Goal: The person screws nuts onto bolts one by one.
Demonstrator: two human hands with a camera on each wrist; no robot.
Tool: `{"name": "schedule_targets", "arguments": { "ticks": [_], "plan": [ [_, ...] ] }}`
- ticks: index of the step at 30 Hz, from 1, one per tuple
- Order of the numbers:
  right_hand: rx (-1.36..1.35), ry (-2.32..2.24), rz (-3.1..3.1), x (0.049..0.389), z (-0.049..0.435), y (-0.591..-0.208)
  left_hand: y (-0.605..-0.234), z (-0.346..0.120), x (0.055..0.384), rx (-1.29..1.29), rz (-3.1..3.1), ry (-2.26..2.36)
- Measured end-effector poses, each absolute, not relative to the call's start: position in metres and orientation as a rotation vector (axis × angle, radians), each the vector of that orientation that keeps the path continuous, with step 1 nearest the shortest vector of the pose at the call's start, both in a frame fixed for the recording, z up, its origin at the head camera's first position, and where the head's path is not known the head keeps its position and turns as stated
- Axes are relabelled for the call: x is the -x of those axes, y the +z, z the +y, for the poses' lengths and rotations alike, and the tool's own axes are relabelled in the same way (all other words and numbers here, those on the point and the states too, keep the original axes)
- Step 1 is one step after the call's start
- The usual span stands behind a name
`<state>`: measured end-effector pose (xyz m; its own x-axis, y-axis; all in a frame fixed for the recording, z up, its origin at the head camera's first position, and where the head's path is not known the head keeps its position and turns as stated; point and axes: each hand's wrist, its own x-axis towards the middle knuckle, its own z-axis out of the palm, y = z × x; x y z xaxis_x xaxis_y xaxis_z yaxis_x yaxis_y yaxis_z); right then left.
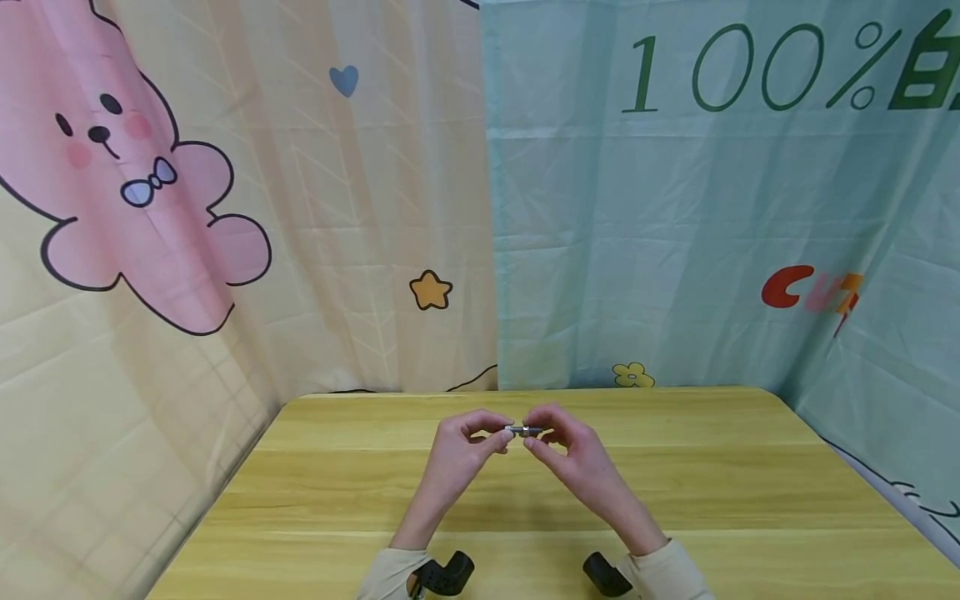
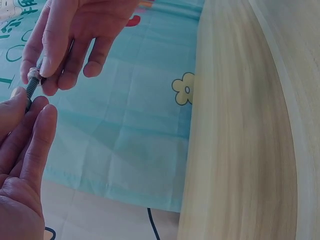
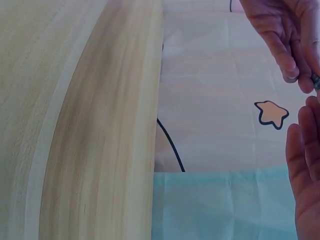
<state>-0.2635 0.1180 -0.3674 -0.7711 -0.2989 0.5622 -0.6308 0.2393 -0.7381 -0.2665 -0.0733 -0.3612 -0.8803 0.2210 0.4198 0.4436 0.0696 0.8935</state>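
A small metal bolt (image 1: 518, 431) with a threaded shank is held level above the table between both hands. One end is pinched by the thumb and fingers of my left hand (image 1: 465, 450). The thumb and index finger of my right hand (image 1: 581, 458) close around a nut (image 2: 34, 73) at the other end. In the left wrist view, bare thread shows between the two sets of fingertips. The right wrist view has only a sliver of the bolt (image 3: 316, 80) at its edge, beside the left fingers; the rest is cut off.
Beneath the hands lies a wood-grain table (image 1: 337, 492). A beige curtain (image 1: 360, 208) with printed figures hangs behind it on the left, and a teal curtain (image 1: 637, 225) on the right. Dark straps and camera mounts (image 1: 450, 573) sit at the wrists.
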Motion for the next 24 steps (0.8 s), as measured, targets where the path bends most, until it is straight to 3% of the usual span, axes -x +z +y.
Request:
{"name": "schedule_targets", "arguments": {
  "ticks": [6, 16, 24],
  "plan": [
    [-0.810, 1.569, -2.271, 0.257, 0.118, -0.359, -0.381, -0.074, 0.284, 0.673, -2.158, -1.917],
    [-0.724, 1.631, -2.264, 0.279, 0.119, -0.389, -0.385, -0.073, 0.285, 0.691, -2.165, -1.910],
    [-0.759, 1.560, -2.264, 0.281, 0.122, -0.389, -0.384, -0.073, 0.284, 0.683, -2.149, -1.917]
  ]
}}
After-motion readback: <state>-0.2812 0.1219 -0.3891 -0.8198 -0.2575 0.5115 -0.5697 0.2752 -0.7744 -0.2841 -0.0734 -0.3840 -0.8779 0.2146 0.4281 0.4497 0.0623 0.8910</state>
